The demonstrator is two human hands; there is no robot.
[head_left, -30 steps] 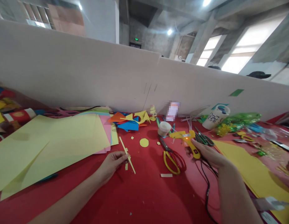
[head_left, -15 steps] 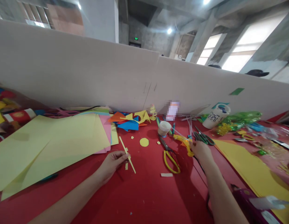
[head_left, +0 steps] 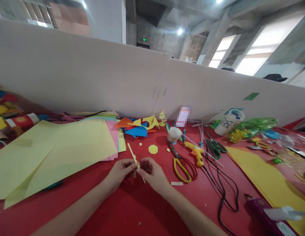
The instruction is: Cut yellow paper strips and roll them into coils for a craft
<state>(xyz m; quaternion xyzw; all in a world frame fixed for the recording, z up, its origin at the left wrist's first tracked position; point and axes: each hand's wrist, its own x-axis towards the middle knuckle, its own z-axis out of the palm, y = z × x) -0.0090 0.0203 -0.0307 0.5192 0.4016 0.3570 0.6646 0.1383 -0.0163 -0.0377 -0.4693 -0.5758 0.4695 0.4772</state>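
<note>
My left hand (head_left: pixel 121 168) pinches a thin rolled yellow paper stick (head_left: pixel 132 152) that slants up and away over the red table (head_left: pixel 147 209). My right hand (head_left: pixel 152 172) has its fingertips closed on the same stick, just right of the left hand's pinch. A yellow glue gun (head_left: pixel 197 153) lies on the table to the right, its black cord (head_left: pixel 225 193) looping toward me. Yellow-handled scissors (head_left: pixel 180 165) lie between my right hand and the glue gun.
Large pale yellow sheets (head_left: pixel 51 150) cover the left. Coloured paper scraps (head_left: pixel 137 126), a yellow paper disc (head_left: pixel 152 149), a small white cup (head_left: pixel 174 134), green scissors (head_left: pixel 215 146) and a white printed cup (head_left: pixel 228 122) lie behind. Yellow sheets (head_left: pixel 268 178) lie right. A white partition (head_left: pixel 93 75) backs the table.
My right hand set the glue gun down on the table and moved left to the paper stick, closing on it beside my left hand. The left hand stayed put.
</note>
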